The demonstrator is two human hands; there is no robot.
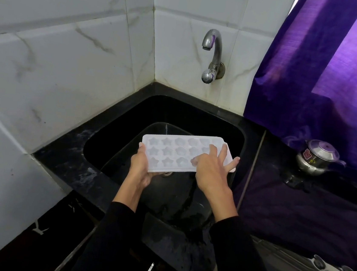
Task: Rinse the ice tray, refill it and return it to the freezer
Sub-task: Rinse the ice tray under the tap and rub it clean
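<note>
Gripping the white star-moulded ice tray (177, 155) above the black sink (229, 132), left hand (139, 166) clasps; right hand (211, 168) spread flat

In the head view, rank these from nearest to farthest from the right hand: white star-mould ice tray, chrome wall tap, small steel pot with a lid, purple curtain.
1. White star-mould ice tray: under the right hand, touched.
2. Small steel pot with a lid: on the counter, right.
3. Chrome wall tap: above the sink, and purple curtain: upper right. Too close to call.

L hand (139, 166) gripping, thumb up; R hand (212, 168) fingers spread, pressing.
</note>
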